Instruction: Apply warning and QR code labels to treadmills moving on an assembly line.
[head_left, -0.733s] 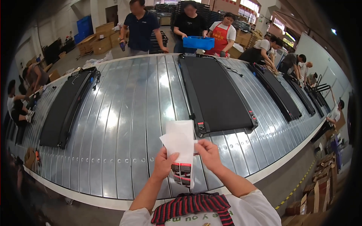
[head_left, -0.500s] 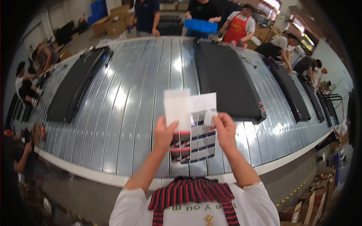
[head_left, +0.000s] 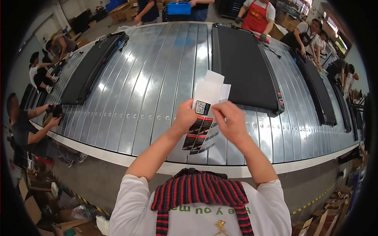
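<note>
My left hand (head_left: 185, 118) is closed around sticker sheets (head_left: 200, 131) with white upper parts and red-and-black printed labels below. A second sheet shows behind them on the right. A small square code label (head_left: 202, 107) lies face up over the white area beside my left thumb. My right hand (head_left: 230, 120) has its fingers curled, thumb and index tips at the label's right edge. Beyond my hands, a long black panel (head_left: 248, 67) rests on the metal-slatted conveyor table (head_left: 157, 82), a little to the right.
Another black panel (head_left: 92, 70) lies to the left, and one more (head_left: 313, 86) to the right. Co-workers stand around the table, one in a red apron (head_left: 256, 16). A blue bin (head_left: 179, 8) is at the far side. A person at left holds a camera (head_left: 54, 112).
The sheets have tilted, and the loose label in my right hand has turned from its white side to its printed side, moving left over the sheet. My view has shifted.
</note>
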The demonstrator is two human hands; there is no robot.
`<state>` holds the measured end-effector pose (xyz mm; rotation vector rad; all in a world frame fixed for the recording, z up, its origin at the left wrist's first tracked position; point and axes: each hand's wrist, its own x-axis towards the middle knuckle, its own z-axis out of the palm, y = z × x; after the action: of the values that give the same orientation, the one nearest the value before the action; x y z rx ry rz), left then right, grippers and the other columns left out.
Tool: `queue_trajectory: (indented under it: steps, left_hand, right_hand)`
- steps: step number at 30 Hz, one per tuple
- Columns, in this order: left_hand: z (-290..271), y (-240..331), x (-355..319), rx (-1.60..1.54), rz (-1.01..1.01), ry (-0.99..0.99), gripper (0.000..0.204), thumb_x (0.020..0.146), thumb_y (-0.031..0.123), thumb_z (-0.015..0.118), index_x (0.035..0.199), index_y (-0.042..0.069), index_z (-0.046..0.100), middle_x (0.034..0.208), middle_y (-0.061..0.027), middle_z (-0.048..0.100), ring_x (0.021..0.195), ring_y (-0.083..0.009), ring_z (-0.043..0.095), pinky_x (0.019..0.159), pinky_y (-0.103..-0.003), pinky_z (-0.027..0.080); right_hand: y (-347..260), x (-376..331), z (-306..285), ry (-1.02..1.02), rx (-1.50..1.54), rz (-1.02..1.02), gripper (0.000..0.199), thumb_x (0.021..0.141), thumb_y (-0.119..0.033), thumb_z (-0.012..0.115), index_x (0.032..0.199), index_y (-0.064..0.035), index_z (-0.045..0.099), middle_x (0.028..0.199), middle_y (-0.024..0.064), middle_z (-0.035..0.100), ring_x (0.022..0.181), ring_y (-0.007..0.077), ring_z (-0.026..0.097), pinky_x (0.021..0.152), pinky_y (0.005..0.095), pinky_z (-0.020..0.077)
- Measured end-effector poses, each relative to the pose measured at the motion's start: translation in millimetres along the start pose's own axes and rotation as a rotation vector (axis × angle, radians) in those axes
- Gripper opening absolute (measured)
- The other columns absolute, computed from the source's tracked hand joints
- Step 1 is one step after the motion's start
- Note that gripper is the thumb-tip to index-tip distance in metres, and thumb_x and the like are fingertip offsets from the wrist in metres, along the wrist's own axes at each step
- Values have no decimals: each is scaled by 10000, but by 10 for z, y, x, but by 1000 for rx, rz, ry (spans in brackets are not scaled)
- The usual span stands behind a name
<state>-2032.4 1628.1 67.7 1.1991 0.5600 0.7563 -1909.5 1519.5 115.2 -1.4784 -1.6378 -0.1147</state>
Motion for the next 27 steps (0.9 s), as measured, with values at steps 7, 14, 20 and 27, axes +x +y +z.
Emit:
queue_trajectory:
  steps: [7,14,20,27]
  left_hand:
    - [466,-161,33,441,123,-85,160,800,70,628,945,4,631,843,-14,640,753,-56,563,653,-220,469]
    - [648,-414,15,340,109,-71,200,829,104,611,986,-18,608,867,-16,637,784,-67,554,695,-243,466]
    - [227,-244,-110,403,-55,3,283,827,148,628,1055,-12,579,879,-29,636,794,-85,570,720,-245,466]
    - [-663,261,-108,285,-342,-244,345,798,129,661,1099,-18,576,1001,-50,638,864,-105,575,783,-258,463]
  right_hand:
    - [390,32,-459,-196,-15,46,93,779,-140,605,819,-60,630,747,88,558,734,283,570,633,384,453]
    - [607,-43,-638,-374,52,-8,69,734,-105,633,779,-53,629,721,84,558,692,270,564,600,368,453]
    - [943,-21,-781,-193,411,160,54,735,-13,643,767,18,612,682,41,543,583,96,503,526,220,405]
    - [1499,0,-751,-163,705,650,53,757,-41,659,752,1,628,630,-23,528,529,44,447,473,188,334]
